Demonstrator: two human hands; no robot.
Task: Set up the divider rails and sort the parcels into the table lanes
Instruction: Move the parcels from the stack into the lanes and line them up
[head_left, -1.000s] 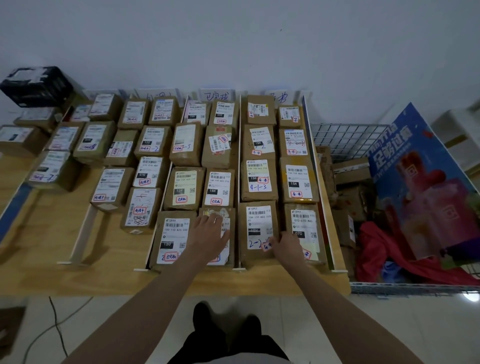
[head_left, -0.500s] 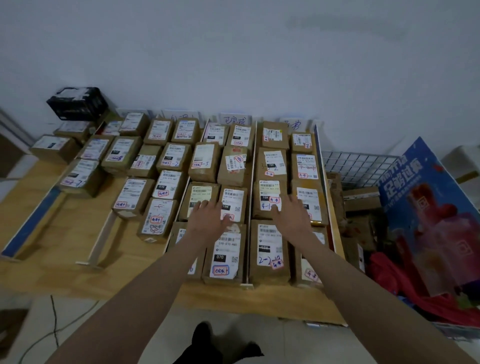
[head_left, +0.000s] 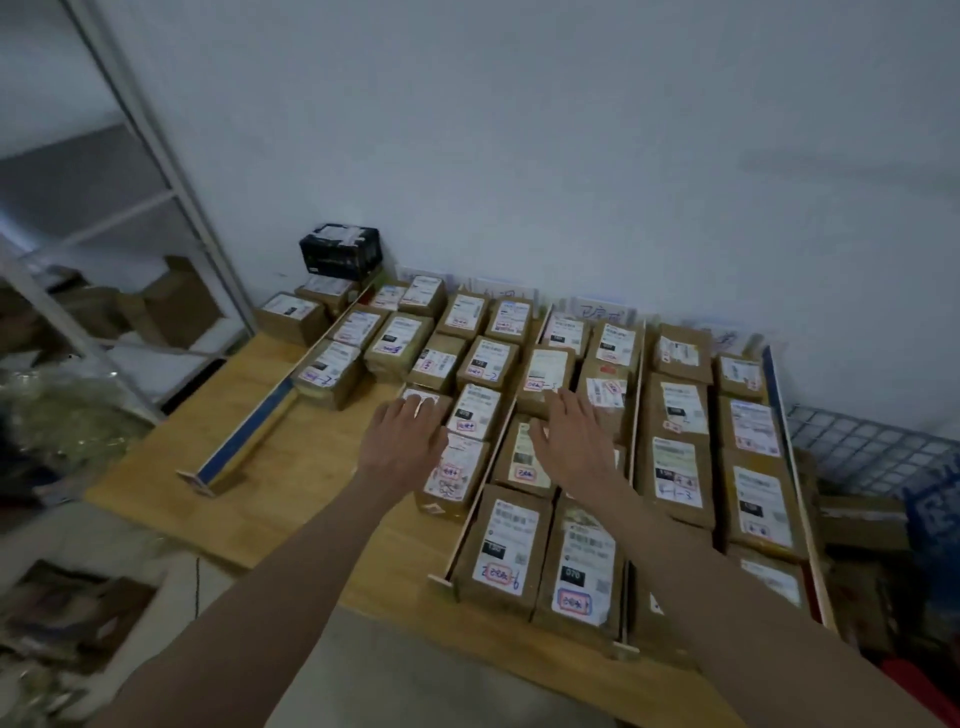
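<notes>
Reaching out over the wooden table (head_left: 291, 483), both bare arms stretch far forward with the palms down and the fingers straight and spread, neither grasping anything. The left hand (head_left: 402, 441) hovers over or rests on the near parcels of the second lane from the left, its fingertips at a white-labelled parcel (head_left: 422, 402); whether it presses down I cannot tell. The right hand (head_left: 574, 441) lies flat above the next lane to the right, fingertips toward a brown parcel (head_left: 545, 376) farther back. Between the two hands runs a pale divider rail (head_left: 496, 457), its long axis going from the near table edge away to the far wall, parallel to both forearms. The parcels fill the lanes in rows along that same axis, labels up, reaching almost to the wall. Off to the left, a blue-faced rail (head_left: 249, 431) lies at a slant, well apart from the packed rows, with bare tabletop on both sides of it; the left hand is clearly the nearer one to it. My guess is that the hands are squaring the rows against the rail, and any shove should run along the lane, not across. A black box (head_left: 340, 252) sits atop the far left parcels, and a wire basket (head_left: 872, 457) stands at the right.
</notes>
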